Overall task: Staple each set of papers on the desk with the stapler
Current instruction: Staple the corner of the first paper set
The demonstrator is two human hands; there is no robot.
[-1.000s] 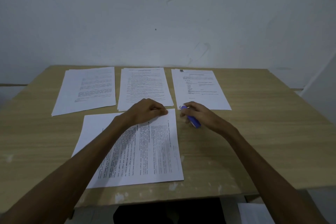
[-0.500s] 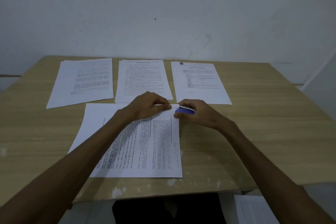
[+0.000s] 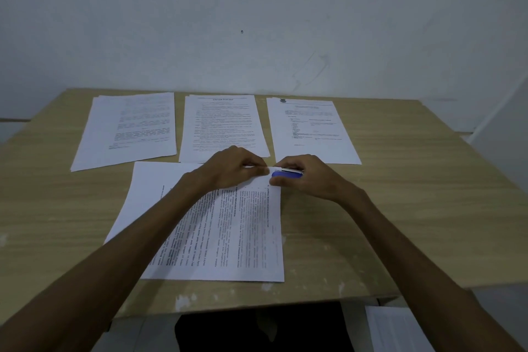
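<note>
Judging by the layout, the task sits at its 1st set: the right hand (image 3: 310, 177) clenches the blue stapler (image 3: 287, 173) at the near set's (image 3: 228, 237) far right corner, the left hand (image 3: 233, 170) pinches that corner, and 3 sets (image 3: 128, 128) wait along the worktop's (image 3: 400, 208) far edge.

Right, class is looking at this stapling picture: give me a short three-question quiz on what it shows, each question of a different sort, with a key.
1. True or false: the blue stapler lies alone on the desk, untouched.
2. How many sets of papers lie in the far row? A) two B) three C) five
3. Fill in: the left hand pinches the far right corner of the ____ set.

Key: 1 false, the right hand grips it at that corner. 2 B. 3 near.
</note>
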